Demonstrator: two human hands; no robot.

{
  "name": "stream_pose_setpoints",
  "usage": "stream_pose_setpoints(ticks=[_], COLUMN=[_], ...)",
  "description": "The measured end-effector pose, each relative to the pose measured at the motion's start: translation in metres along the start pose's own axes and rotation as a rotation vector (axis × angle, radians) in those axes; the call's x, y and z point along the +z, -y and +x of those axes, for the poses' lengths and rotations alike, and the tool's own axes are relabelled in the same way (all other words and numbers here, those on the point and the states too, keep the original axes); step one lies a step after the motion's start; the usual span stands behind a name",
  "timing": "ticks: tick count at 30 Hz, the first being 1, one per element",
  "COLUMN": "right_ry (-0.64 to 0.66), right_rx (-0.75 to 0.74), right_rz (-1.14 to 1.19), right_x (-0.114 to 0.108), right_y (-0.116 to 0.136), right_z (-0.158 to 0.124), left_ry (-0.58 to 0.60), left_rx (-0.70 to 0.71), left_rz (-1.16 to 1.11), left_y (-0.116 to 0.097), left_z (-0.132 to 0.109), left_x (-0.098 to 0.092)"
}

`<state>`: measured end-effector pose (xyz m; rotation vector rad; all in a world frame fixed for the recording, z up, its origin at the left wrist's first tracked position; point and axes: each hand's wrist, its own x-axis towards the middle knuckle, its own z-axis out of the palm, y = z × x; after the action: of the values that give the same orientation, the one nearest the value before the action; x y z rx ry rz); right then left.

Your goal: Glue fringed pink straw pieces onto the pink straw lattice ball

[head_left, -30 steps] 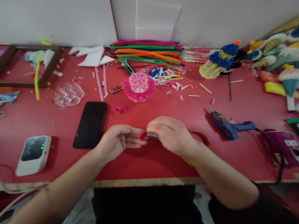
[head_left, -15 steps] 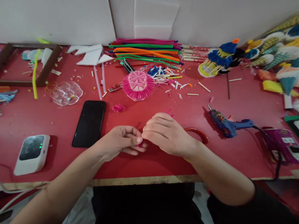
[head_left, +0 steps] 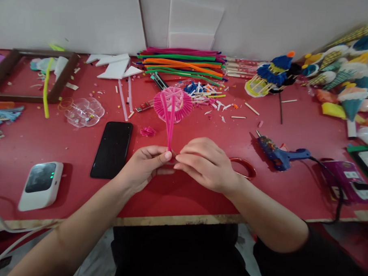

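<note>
A black phone (head_left: 112,150) lay on the red table (head_left: 276,195), and at its left there was a small white device (head_left: 36,200) with green lights. Behind the phone, slightly to the left, was a clear plastic dish (head_left: 85,112) in the shape of a flower. Farther back lay a brown frame (head_left: 64,78), with white pieces (head_left: 115,68) beside it. At the far right was a purple box (head_left: 338,169).

A pale grey wall (head_left: 70,19) with a dark, slanting seam (head_left: 143,18) rises along the back edge (head_left: 82,54) of a red table (head_left: 205,204), whose worn, pale front edge (head_left: 180,221) stands above greyish floor (head_left: 94,257).
</note>
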<state>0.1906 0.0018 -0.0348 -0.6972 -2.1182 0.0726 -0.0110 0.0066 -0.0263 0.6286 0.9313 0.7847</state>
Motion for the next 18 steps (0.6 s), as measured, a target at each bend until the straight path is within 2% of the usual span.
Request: stream_pose_setpoints(ticks=[11, 18], right_ry=[-0.027, -0.082], right_rx=[0.024, 0.050], right_rz=[0.046, -0.017], right_x=[0.006, 0.007], right_y=[0.007, 0.011], right_z=[0.000, 0.000], left_ry=[-0.016, -0.011], left_rx=[0.031, 0.044], left_rz=[-0.112, -0.115], left_y=[0.009, 0.011], left_z=[0.003, 0.003], left_x=[0.009, 0.009])
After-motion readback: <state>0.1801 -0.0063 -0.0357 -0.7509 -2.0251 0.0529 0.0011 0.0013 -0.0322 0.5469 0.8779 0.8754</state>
